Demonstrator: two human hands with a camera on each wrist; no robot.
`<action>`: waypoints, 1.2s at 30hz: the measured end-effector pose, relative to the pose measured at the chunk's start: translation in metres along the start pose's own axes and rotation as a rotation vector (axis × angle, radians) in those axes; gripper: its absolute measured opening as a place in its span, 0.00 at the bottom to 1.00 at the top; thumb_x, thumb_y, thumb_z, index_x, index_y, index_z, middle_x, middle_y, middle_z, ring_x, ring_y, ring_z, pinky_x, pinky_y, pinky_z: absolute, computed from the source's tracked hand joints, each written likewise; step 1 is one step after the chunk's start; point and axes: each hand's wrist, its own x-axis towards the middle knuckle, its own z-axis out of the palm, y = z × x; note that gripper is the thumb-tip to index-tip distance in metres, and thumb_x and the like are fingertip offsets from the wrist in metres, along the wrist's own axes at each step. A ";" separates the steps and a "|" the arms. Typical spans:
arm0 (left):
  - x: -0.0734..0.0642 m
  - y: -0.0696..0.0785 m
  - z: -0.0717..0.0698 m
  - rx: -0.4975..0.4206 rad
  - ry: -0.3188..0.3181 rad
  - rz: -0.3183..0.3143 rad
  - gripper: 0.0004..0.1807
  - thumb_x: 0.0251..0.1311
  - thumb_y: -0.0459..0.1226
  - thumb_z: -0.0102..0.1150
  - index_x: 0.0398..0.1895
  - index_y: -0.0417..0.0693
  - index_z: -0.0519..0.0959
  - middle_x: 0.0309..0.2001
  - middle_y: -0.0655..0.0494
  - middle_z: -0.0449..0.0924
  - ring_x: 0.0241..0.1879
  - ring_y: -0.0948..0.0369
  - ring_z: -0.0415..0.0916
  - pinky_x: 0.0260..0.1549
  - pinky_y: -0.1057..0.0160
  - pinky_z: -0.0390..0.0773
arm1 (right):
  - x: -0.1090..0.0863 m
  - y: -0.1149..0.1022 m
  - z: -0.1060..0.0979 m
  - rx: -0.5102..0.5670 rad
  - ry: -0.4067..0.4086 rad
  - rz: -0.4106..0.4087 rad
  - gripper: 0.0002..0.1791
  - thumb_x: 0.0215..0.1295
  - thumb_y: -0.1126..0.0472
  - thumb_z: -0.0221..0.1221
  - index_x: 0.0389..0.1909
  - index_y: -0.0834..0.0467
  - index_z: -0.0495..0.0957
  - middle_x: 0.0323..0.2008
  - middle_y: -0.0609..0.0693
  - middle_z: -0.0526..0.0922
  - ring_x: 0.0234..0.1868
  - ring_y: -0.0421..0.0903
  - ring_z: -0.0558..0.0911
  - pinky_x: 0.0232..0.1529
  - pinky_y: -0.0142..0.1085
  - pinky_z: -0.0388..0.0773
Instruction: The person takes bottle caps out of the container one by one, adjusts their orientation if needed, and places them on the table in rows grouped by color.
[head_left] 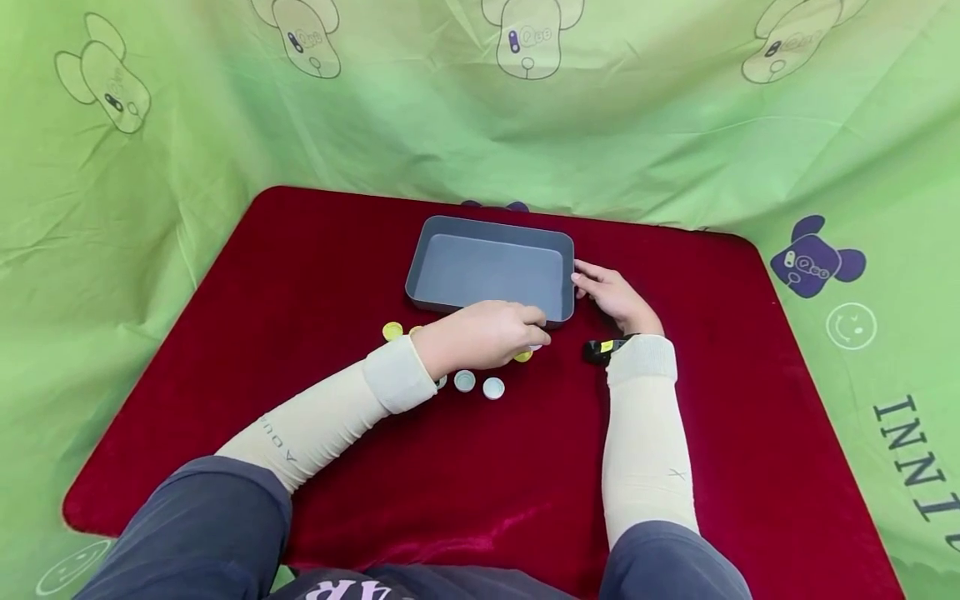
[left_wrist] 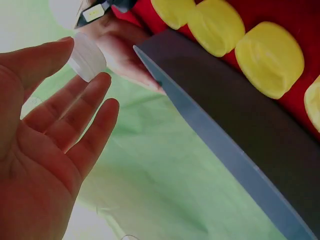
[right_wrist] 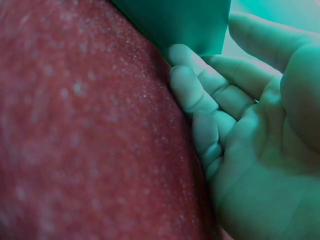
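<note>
My left hand [head_left: 487,333] pinches a small white bottle cap [left_wrist: 87,57] between thumb and fingertips, close to the front right corner of a grey rectangular tray [head_left: 487,271]. In the left wrist view the cap is held beside that corner, outside the tray wall. My right hand [head_left: 611,293] holds the tray's right side, with curled fingers [right_wrist: 187,85] low against the outer wall. Several yellow caps [left_wrist: 270,59] lie in a row along the tray's front, partly hidden behind the left hand in the head view. Nearer the body lie pale caps [head_left: 493,388].
Dark red cloth [head_left: 735,400] covers the table, which has rounded corners. Green printed fabric [head_left: 420,108] hangs around its back and sides. A black wrist device [head_left: 597,351] is strapped at the right wrist.
</note>
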 end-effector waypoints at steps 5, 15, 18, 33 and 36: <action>-0.003 0.006 0.005 -0.037 -0.004 0.010 0.12 0.64 0.35 0.60 0.50 0.50 0.84 0.45 0.56 0.78 0.42 0.61 0.76 0.42 0.64 0.76 | 0.001 -0.006 -0.003 0.014 -0.002 0.004 0.28 0.74 0.54 0.53 0.71 0.55 0.64 0.37 0.54 0.78 0.42 0.53 0.76 0.49 0.41 0.68; -0.007 0.017 0.016 -0.024 -0.054 0.036 0.11 0.68 0.36 0.54 0.48 0.52 0.84 0.43 0.58 0.79 0.39 0.62 0.76 0.37 0.65 0.76 | 0.004 -0.010 -0.007 0.009 0.002 0.008 0.27 0.74 0.54 0.52 0.71 0.56 0.65 0.34 0.51 0.79 0.39 0.49 0.76 0.46 0.38 0.68; -0.008 0.020 0.019 -0.031 -0.047 0.040 0.10 0.68 0.37 0.55 0.46 0.52 0.84 0.42 0.58 0.79 0.39 0.62 0.76 0.35 0.64 0.76 | 0.005 -0.009 -0.006 0.007 0.012 0.002 0.27 0.74 0.54 0.53 0.71 0.56 0.65 0.33 0.50 0.78 0.38 0.47 0.76 0.44 0.37 0.68; -0.014 0.031 0.040 -0.064 -0.123 0.035 0.08 0.68 0.38 0.56 0.43 0.54 0.84 0.37 0.60 0.78 0.33 0.64 0.75 0.33 0.64 0.75 | 0.000 -0.004 0.000 0.004 0.007 0.027 0.28 0.74 0.53 0.52 0.71 0.56 0.64 0.32 0.50 0.79 0.39 0.47 0.76 0.44 0.36 0.67; -0.015 0.032 0.042 -0.069 -0.128 0.037 0.08 0.68 0.38 0.56 0.43 0.54 0.84 0.36 0.60 0.78 0.33 0.64 0.75 0.35 0.64 0.76 | 0.000 -0.004 0.002 0.005 0.005 0.021 0.27 0.74 0.53 0.52 0.71 0.56 0.64 0.32 0.50 0.79 0.39 0.47 0.76 0.43 0.36 0.67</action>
